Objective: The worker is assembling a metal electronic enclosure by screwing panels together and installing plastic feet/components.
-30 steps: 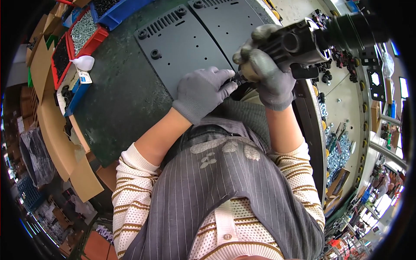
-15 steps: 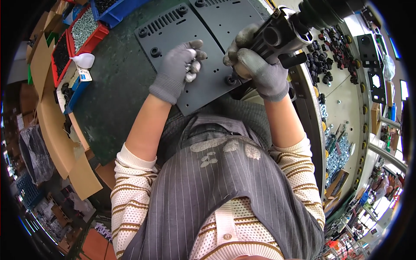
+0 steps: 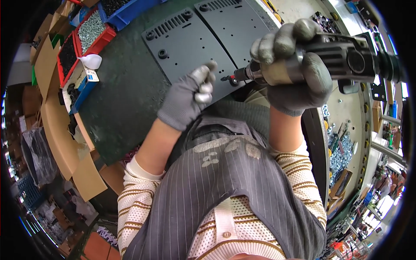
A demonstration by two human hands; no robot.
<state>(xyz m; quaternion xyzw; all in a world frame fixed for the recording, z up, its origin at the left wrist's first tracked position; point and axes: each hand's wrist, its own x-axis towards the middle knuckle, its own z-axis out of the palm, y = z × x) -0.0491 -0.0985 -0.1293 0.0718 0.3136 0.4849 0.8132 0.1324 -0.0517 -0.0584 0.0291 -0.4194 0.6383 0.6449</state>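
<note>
My right hand [image 3: 299, 65], in a grey work glove, grips a black power screwdriver [image 3: 338, 58] around its body. The tool lies nearly level, its bit [image 3: 226, 78] pointing left above the near edge of a dark grey metal plate [image 3: 190, 47]. My gloved left hand [image 3: 186, 95] is closed over the plate's near left part, thumb against curled fingers; whatever they hold is hidden. Black round feet [image 3: 162, 53] stand at the plate's corners, one of them [image 3: 234, 81] right behind the bit. A second slotted plate [image 3: 236, 26] lies alongside to the right.
Red bins [image 3: 92, 32] of silver screws and black parts stand at the far left, with a blue bin [image 3: 125, 13] behind. A white scoop [image 3: 91, 61] rests by a small box. Cardboard [image 3: 60, 138] flanks the green table [image 3: 117, 95]. Loose bolts [image 3: 341, 151] lie on the right.
The screwdriver has swung from upright-leaning to nearly level, and my right hand has turned with it. My left hand has moved slightly right and nearer; the silver bits between its fingers no longer show.
</note>
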